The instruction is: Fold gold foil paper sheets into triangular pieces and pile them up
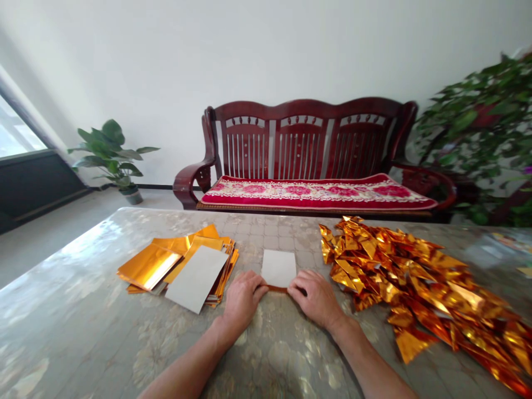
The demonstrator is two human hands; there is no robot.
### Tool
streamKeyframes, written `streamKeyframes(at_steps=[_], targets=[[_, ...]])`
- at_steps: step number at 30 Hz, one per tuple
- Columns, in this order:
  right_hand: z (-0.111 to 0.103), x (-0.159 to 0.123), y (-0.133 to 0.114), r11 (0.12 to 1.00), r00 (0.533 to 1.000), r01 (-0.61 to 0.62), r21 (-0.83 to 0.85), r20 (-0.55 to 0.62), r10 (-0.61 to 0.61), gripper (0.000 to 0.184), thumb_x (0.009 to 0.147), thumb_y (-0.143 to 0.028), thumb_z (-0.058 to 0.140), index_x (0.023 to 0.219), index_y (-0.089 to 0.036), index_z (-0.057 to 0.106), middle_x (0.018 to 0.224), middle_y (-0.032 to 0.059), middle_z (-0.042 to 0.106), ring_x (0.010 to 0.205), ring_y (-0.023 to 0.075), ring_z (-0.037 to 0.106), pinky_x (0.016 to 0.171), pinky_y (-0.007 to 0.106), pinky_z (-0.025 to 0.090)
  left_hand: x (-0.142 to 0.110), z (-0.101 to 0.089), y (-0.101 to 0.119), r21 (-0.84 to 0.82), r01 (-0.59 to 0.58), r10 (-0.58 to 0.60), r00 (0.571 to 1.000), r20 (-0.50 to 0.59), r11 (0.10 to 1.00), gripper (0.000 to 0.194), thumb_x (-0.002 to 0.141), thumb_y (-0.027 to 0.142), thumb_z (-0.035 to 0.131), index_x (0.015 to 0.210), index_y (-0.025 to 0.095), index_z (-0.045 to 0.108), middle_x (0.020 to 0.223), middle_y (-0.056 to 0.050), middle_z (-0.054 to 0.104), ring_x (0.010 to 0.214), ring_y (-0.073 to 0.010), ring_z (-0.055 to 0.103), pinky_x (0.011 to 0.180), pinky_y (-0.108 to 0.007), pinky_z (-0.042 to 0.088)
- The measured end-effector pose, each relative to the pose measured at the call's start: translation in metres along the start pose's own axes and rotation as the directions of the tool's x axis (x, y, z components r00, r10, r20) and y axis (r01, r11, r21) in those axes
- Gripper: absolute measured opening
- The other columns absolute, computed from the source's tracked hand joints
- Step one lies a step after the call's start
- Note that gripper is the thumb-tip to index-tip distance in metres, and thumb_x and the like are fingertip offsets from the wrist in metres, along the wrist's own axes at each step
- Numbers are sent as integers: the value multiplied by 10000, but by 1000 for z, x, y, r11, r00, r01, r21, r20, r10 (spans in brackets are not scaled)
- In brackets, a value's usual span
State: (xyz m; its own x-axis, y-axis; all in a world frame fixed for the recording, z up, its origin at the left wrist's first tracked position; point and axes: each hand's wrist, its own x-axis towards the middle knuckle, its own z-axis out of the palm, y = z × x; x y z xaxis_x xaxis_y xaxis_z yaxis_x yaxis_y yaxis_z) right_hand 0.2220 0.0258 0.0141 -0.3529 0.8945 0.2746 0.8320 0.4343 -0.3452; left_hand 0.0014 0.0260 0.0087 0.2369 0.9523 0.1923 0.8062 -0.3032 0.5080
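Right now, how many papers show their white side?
2: the top sheet on the gold pile, and the held sheet between the left hand and right hand. More may hide in the pile.

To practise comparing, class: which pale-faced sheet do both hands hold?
The middle sheet, pinched at its near edge, where an orange strip shows, by left hand and right hand. The other pale sheet lies untouched on the orange stack at left.

I am finding no lettering I can read anywhere in front of me, with not one word, label, brand name, number or sign showing legibly from where I am standing.
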Motion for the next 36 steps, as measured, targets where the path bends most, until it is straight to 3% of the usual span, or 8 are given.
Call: streamKeyframes(at_steps=[3, 11, 24, 36], targets=[[0, 1, 1, 1000, 1000, -27, -5, -3, 27, 282, 941, -303, 553, 697, -219, 667, 754, -5, 628, 812, 157, 549, 742, 271, 338, 2, 0, -1, 6, -1, 1, 1000, -4, 1000, 162, 899, 287, 607, 773, 218, 680, 816, -13, 654, 846, -178, 594, 773, -269, 394], [5, 3, 0, 990, 989, -142, -12, -36, 142, 219, 867, -245, 601, 653, -207, 632, 732, -10, 622, 768, 142, 559, 713, 253, 342, 5, 0, -3, 22, 11, -12, 999, 29, 1000, 241, 931, 304, 542, 773, 208, 696, 824, -35, 673, 854, -194, 603, 795, -291, 395], [6, 3, -2, 980, 984, -172, -98, -52, 168, 188, 849, -245, 590, 665, -211, 598, 747, -9, 617, 759, 146, 545, 692, 266, 307, 7, 0, 5, 223, 47, -52, 999, 16, 974, 238, 929, 368, 569, 762, 214, 643, 811, -22, 642, 837, -210, 572, 723, -310, 319], [7, 2, -3, 976, 986, -162, -149, -69, 153, 192, 856, -243, 587, 668, -209, 589, 757, 2, 618, 770, 154, 544, 697, 274, 299, 7, 0, 5, 253, 50, -60, 998, 33, 966, 226, 920, 378, 578, 779, 215, 644, 831, -23, 639, 855, -212, 564, 729, -314, 313]])
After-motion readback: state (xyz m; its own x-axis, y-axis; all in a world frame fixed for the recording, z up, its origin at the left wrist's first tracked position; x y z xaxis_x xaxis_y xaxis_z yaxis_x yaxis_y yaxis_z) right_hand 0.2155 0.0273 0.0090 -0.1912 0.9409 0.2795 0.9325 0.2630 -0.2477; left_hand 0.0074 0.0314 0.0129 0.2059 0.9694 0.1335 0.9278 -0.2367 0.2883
